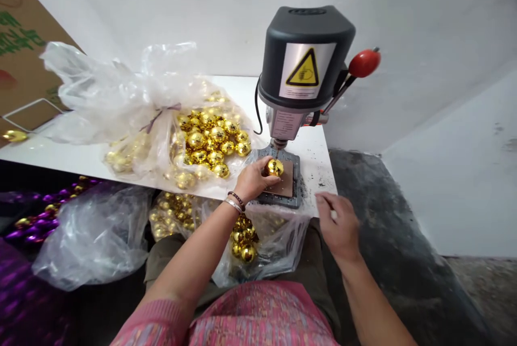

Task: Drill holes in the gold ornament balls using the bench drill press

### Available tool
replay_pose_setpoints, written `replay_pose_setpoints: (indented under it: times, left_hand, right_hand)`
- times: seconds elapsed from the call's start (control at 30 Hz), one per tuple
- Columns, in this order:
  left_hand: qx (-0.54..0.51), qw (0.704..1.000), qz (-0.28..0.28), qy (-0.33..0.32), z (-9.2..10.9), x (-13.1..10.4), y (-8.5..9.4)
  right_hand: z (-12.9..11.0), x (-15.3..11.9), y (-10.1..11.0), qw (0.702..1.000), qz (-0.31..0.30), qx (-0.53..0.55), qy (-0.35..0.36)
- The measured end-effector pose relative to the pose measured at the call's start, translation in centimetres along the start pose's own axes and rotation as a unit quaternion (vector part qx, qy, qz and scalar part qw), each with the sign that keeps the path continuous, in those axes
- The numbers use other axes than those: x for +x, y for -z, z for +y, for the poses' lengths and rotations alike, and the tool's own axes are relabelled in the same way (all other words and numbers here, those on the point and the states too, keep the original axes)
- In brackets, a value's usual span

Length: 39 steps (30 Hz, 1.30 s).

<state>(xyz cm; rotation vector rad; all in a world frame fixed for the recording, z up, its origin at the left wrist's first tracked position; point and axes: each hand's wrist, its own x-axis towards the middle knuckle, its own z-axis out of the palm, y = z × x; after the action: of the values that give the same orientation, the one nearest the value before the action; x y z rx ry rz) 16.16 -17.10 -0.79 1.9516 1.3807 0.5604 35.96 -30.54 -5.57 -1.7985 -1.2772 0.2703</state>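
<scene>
Left grip (253,178) pinches a round gold mirror-tiled ball (276,166) below a black-topped drill press (306,68); right grip (339,223) half-curled, contents unclear.

A cardboard box (30,68) with green print stands left, above shiny purple balls (42,222)

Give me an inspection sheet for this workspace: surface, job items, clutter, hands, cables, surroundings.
Surface: white table, with dark debris right of the drill press base.
Job items: gold mirror ball over the brown pad, below the chuck; contact with a bit unclear.
Clutter: plastic bag of gold balls left of the press; lone gold ball by the cardboard box.
Hands: left hand grips the ball; right hand curled near the table corner, off the red-knobbed lever; contents unclear.
Cables: black cable left of the press head.
Surroundings: pale walls, dark floor, purple balls lower left.
</scene>
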Motion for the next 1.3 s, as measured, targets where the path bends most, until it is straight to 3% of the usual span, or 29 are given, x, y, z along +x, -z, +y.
replay_pose_setpoints:
  times: [0.1,0.2,0.3,0.43,0.53,0.7,0.9,1.03,1.3]
  left_hand:
    - [0.003,1.000,0.003,-0.008,0.0,-0.1,0.0]
    - [0.003,1.000,0.006,-0.028,-0.2,-0.2,0.0]
    - [-0.021,0.997,-0.017,-0.067,-0.5,0.1,0.5]
    - [-0.047,0.987,-0.066,-0.139,-1.2,1.0,1.2]
    - [-0.072,0.983,-0.075,-0.148,-1.8,1.3,0.9]
    - [-0.086,0.989,-0.037,-0.117,-2.0,0.8,0.1]
    - [-0.047,0.996,-0.037,-0.058,-1.2,0.5,0.0]
    - [-0.045,0.997,-0.035,-0.055,-1.2,0.5,0.0]
    - [-0.052,0.994,-0.031,-0.093,-1.4,0.4,0.0]
  right_hand:
    - [-4.0,5.0,-3.4,0.997,-0.058,0.004,0.054]
    - [-5.9,8.0,-6.0,0.988,-0.132,0.004,0.082]
    - [-6.2,8.7,-6.8,0.978,-0.189,0.005,0.083]
    - [-5.9,8.2,-6.5,0.974,-0.217,0.013,0.062]
    - [-6.1,8.1,-6.4,0.974,-0.220,0.025,0.049]
    - [-6.2,8.0,-6.2,0.977,-0.208,0.051,0.024]
    - [-6.1,7.0,-4.8,0.988,-0.131,0.079,-0.002]
    - [-6.8,7.4,-4.9,0.991,-0.103,0.082,0.036]
    - [-7.1,8.9,-6.2,0.987,-0.111,0.031,0.115]
